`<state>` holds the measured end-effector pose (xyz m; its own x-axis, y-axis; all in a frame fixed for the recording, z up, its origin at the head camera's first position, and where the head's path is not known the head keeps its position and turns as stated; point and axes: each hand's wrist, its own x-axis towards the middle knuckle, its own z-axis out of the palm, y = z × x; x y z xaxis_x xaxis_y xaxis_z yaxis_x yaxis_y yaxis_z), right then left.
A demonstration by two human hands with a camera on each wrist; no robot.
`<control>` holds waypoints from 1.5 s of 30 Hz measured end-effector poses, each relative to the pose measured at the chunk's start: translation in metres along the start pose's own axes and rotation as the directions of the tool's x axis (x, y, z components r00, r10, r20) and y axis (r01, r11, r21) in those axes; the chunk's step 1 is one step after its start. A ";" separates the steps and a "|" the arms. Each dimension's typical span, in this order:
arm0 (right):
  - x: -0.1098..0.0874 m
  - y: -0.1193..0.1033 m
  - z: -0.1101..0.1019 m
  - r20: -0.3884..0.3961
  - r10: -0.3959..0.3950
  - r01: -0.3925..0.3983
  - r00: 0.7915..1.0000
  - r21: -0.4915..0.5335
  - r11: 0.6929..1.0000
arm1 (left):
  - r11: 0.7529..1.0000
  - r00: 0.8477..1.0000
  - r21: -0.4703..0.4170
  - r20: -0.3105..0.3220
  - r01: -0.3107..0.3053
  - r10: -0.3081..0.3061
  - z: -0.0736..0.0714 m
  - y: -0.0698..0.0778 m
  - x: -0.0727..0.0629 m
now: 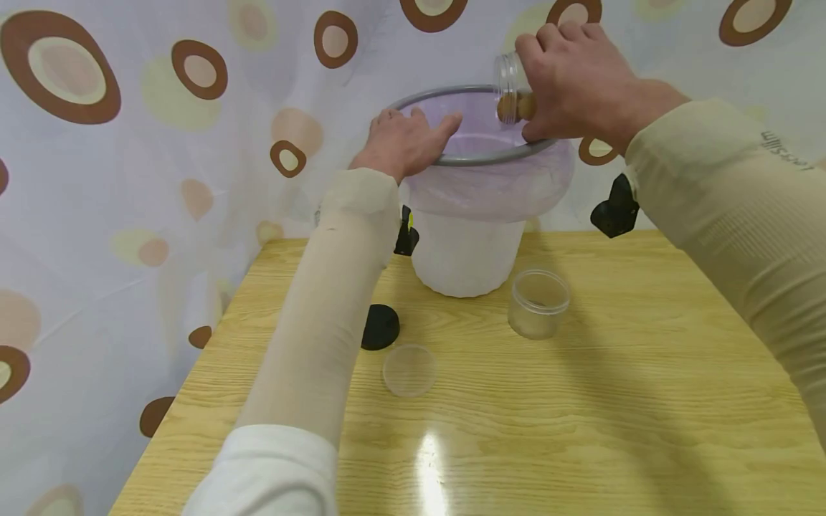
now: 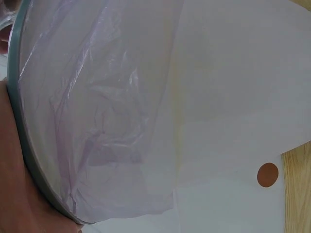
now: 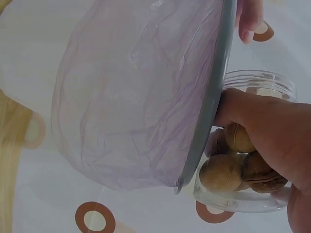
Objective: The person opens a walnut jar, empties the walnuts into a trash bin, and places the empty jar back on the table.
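Observation:
A white bin [image 1: 467,251] stands at the back of the table, lined with a thin purple plastic bag [image 1: 490,186] under a grey rim ring [image 1: 480,159]. My left hand [image 1: 406,140] rests on the ring's left side, thumb stretched out over the opening. With my right hand [image 1: 581,82] I grip a clear jar [image 3: 243,204] above the bin's right side. The jar lies tipped on its side, mouth facing left over the opening. Inside it are several brown walnuts [image 3: 221,172]. The bin's bottom is hidden.
An open clear tub [image 1: 538,308] stands right of the bin on the wooden table [image 1: 581,430]. A black lid [image 1: 381,327] and a clear disc [image 1: 409,370] lie in front of the bin. A patterned curtain [image 1: 161,179] hangs behind and to the left.

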<state>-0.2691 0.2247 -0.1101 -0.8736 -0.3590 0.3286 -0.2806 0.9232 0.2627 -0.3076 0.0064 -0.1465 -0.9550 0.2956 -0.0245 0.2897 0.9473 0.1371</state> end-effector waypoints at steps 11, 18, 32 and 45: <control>-0.001 0.005 -0.001 -0.030 -0.086 0.081 0.996 -0.148 0.986 | 1.000 1.000 0.003 -0.011 -0.002 0.002 0.000 0.004 0.000; -0.003 0.006 -0.002 -0.029 -0.113 0.106 0.993 -0.180 0.978 | 1.000 1.000 0.005 -0.004 0.000 0.000 0.001 0.006 0.000; -0.007 0.007 0.000 -0.059 -0.128 0.111 0.990 -0.224 0.968 | 1.000 1.000 0.012 -0.019 -0.007 0.007 0.001 0.009 0.003; -0.004 0.008 -0.002 -0.044 -0.150 0.130 0.988 -0.298 0.946 | 1.000 1.000 0.011 -0.021 -0.007 0.008 0.001 0.009 0.004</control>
<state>-0.2664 0.2329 -0.1073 -0.8034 -0.4991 0.3247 -0.2608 0.7852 0.5617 -0.3091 0.0161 -0.1468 -0.9539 0.3001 -0.0027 0.2974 0.9464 0.1264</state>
